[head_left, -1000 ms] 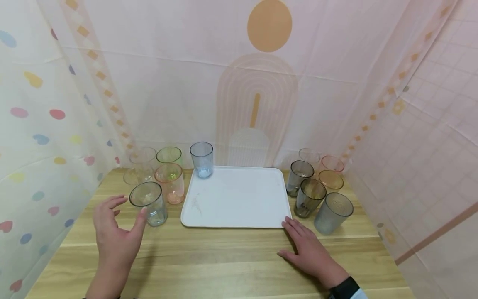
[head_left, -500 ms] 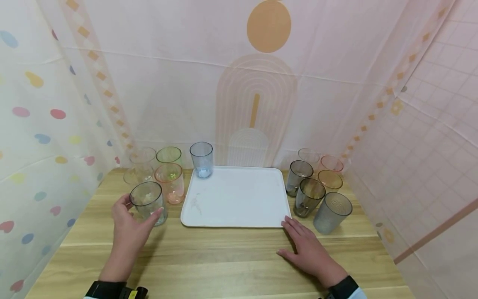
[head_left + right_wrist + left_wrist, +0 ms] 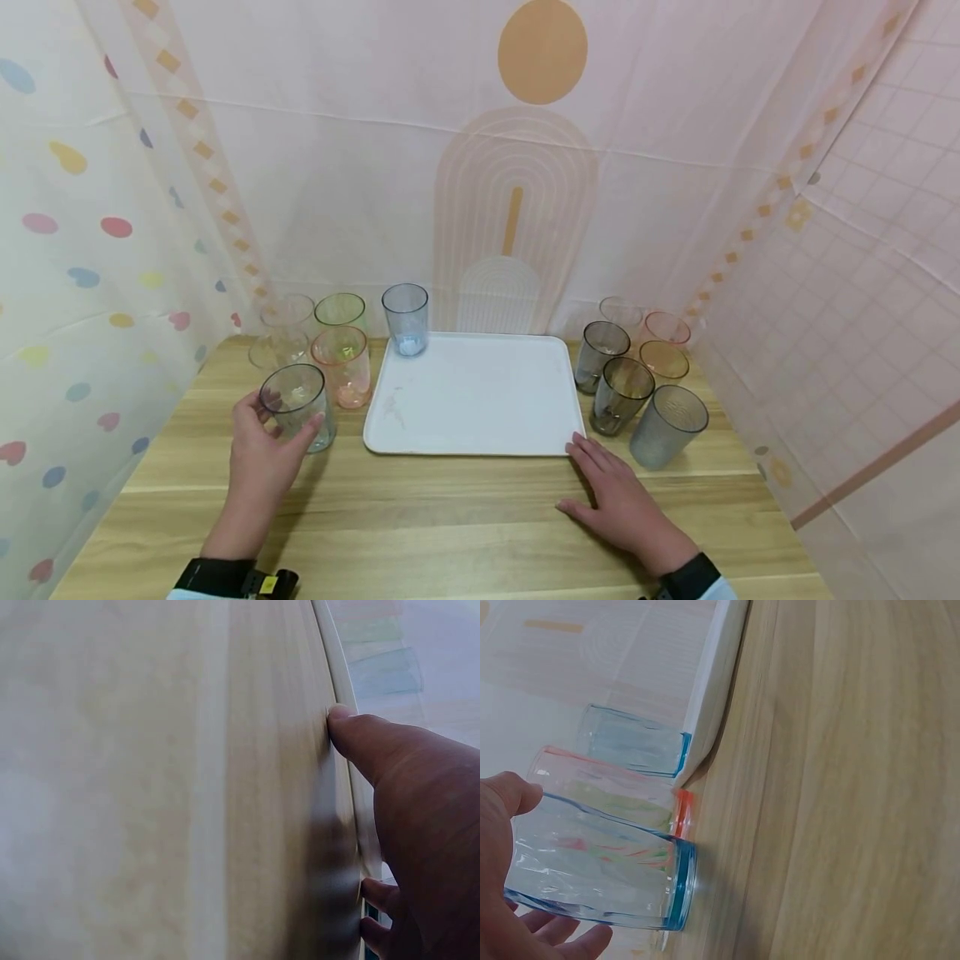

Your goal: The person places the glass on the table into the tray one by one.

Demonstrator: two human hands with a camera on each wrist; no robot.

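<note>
The left hand (image 3: 258, 454) is curling around a blue-tinted glass (image 3: 298, 407), partly hiding it; the right hand (image 3: 618, 500) is lying spread, fingertips touching the tray (image 3: 480, 400).

Bright, even, soft overhead light; faint shadows under hands. Wide-angle bending at head-view edges. Right-wrist view blurred, close, largely out of focus.

— How is the left hand (image 3: 262, 454) placed?
— It reaches toward 12 o'clock, thumb and fingers curled in a grip.
— And the right hand (image 3: 615, 492)?
— It lies flat, palm down, fingers straight and pointing to 11 o'clock.
</note>
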